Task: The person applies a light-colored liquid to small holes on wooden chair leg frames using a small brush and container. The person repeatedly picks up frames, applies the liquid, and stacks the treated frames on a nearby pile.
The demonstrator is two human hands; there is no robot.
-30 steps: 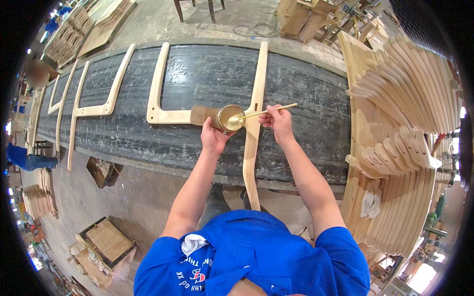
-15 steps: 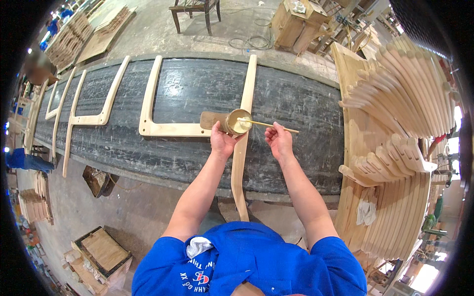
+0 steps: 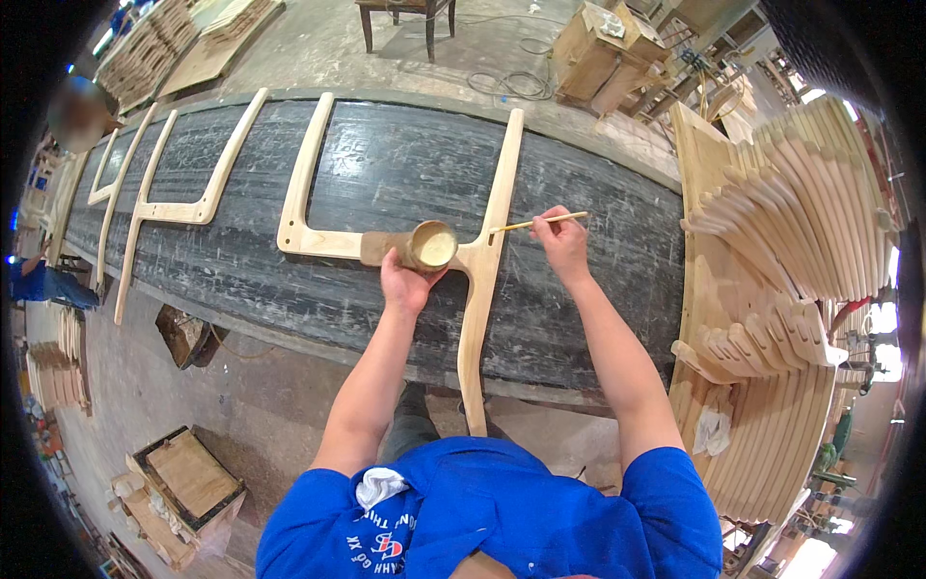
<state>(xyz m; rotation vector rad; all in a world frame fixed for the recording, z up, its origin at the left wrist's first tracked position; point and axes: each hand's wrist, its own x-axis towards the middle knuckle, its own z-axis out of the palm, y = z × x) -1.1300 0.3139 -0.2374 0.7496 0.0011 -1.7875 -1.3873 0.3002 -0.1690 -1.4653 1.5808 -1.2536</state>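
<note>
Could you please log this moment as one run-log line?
left hand: holds glue cup | right hand: thin stick tip at wooden frame | dark workbench

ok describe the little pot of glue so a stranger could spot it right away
On the long dark workbench, find the pale wooden frame nearest the person. The left hand holds a small round cup against it, the only container there, filled with cream paste.

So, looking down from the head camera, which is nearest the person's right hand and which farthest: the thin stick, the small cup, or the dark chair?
1. Thin stick: held in the right hand.
2. Small cup: to its left, in the left hand.
3. Dark chair: far off, beyond the bench.
</note>
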